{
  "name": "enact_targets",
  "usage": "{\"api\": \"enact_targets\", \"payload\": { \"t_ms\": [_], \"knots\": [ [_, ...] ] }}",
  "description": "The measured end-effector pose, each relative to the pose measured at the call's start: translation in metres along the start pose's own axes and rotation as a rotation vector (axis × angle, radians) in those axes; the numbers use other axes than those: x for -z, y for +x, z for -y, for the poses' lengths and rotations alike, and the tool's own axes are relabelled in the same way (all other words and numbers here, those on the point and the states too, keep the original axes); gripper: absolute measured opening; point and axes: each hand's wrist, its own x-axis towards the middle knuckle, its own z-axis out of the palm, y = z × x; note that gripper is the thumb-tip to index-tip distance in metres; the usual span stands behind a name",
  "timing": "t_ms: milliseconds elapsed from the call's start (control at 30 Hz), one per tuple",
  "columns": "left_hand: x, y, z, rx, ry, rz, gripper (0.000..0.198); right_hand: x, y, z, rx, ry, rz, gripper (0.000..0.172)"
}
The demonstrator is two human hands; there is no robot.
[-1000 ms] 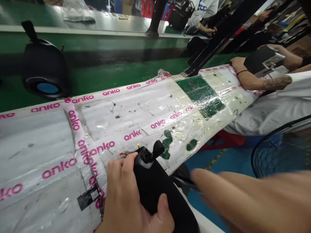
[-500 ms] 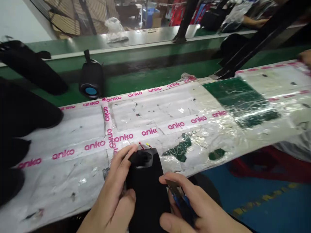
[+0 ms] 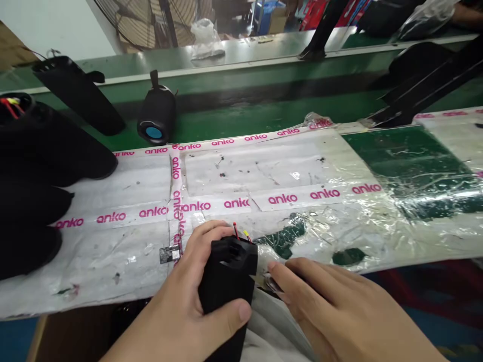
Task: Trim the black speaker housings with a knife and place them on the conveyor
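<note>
My left hand (image 3: 188, 296) is wrapped round a black fabric-covered speaker body (image 3: 228, 289), thumb across its front. The body has a recess near its top, and short red and yellow wires stick up from that end. To its right is my right hand (image 3: 339, 306), fingers curled around a small metal-tipped tool (image 3: 273, 283). Most of the tool is hidden beneath the fingers, and its exact kind does not show. The right hand is apart from the speaker body.
Several black speaker tubes (image 3: 71, 141) lie at the left. A finished-looking speaker with a blue end (image 3: 156, 113) stands behind the white-covered bench (image 3: 219, 176). A small black label (image 3: 169, 254) lies on the bench. Dark metal posts (image 3: 324, 30) rise at the back.
My right hand has come away from the speaker body, turning so the tool is mostly hidden. My left thumb now lies across the body's front. The view has shifted left.
</note>
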Motion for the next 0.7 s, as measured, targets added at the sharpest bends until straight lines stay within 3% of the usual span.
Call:
{"api": "enact_targets", "payload": {
  "t_ms": [133, 300, 700],
  "knots": [
    [0.003, 0.005, 0.0, -0.011, -0.057, 0.052, 0.071, 0.003, -0.002, -0.015, 0.103, -0.146, -0.025, 0.047],
    [0.008, 0.009, -0.004, 0.004, -0.075, 0.033, 0.073, 0.004, 0.004, -0.028, 0.202, -0.196, -0.091, 0.044],
    [0.01, 0.008, -0.008, 0.042, -0.034, 0.04, 0.076, -0.003, 0.014, -0.027, 0.187, -0.229, -0.102, 0.027]
  ]
}}
